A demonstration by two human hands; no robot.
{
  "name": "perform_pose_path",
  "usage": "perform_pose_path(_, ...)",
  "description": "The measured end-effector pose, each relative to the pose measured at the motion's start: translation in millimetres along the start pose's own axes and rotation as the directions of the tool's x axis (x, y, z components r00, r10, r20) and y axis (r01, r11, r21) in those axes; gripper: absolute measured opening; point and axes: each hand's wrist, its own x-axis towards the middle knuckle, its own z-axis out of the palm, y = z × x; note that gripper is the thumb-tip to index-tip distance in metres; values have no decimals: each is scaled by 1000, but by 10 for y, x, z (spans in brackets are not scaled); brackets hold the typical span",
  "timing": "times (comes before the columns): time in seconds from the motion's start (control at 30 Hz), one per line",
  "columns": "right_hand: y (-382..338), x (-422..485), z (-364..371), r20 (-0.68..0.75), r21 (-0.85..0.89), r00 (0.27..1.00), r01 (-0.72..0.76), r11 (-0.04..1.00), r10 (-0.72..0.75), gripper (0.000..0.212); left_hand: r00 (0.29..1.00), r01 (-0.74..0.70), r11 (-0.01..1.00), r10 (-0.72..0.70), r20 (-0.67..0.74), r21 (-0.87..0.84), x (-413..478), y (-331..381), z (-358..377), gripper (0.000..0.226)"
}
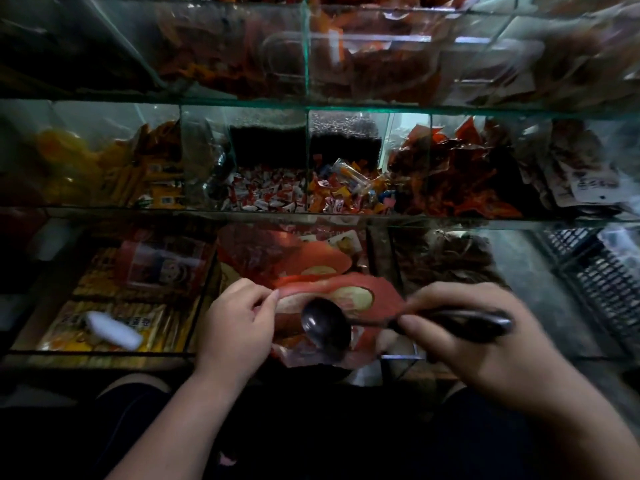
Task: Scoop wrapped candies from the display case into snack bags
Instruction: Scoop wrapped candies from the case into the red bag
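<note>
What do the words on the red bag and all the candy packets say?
No writing here can be read for sure.
Red snack bag, pinched by the left hand: print blurred.
Yellow packets: characters blurred.
Wrapped candies: print too small.
White tags: marks too small.
Black scoop in the right hand: no writing seen.

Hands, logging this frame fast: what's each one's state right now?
Left hand pinches the rim of the red snack bag.
Right hand grips the handle of the dark scoop.
</note>
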Motion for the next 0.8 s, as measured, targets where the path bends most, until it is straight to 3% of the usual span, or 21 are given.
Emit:
perform_pose_path(0.1, 121, 61, 302, 203, -337, 977, 10, 941, 62, 14, 969, -243, 942, 224, -108, -232, -196, 125, -110, 26)
perform_pose_path(0.17, 161, 39, 414, 175, -435, 983, 26, 900, 56, 19, 940, -332, 898, 291, -177, -288, -178, 171, -146, 22)
perform_pose_path(0.23, 214, 7, 435, 130, -474, 991, 24, 880, 43, 24, 965, -251, 931, 218, -147, -266, -88, 134, -136, 26)
perform_pose_path(0.3, 276, -7, 433, 54, -527, 998, -6, 850, 40, 20, 996, -92, 979, 90, -23, -180, -53, 37, -74, 30)
perform_pose_path(0.4, 403, 11, 434, -26, -536, 995, -95, 839, 96, 11, 984, 102, 994, -95, 154, -38, -115, -83, 57, 26)
perform_pose_path(0.57, 490, 57, 539, 155, -480, 980, -39, 877, 128, 15, 981, 107, 993, -112, 159, 39, -112, 26, 101, 30)
perform_pose_path(0.8, 240, 25, 462, 271, -299, 963, 88, 950, -4, 13, 970, 147, 989, -146, 193, 12, -145, 189, 149, 33)
